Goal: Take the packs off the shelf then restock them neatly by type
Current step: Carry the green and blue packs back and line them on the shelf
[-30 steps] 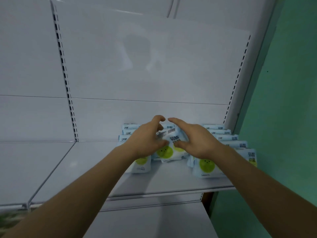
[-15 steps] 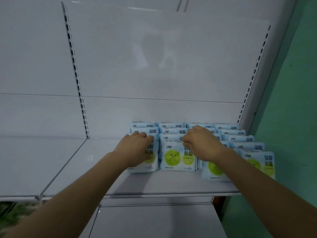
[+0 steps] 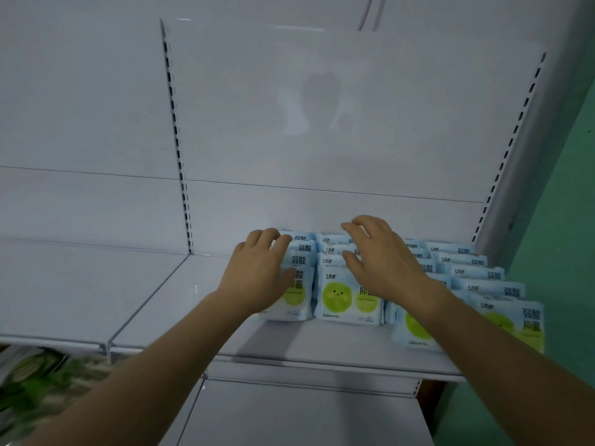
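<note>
The light-blue packs stood upright in rows running front to back on the right part of the white shelf. The left hand lay against the leftmost row, fingers loosely curved over its tops. The right hand hovered over the next row, fingers spread, gripping nothing.
</note>
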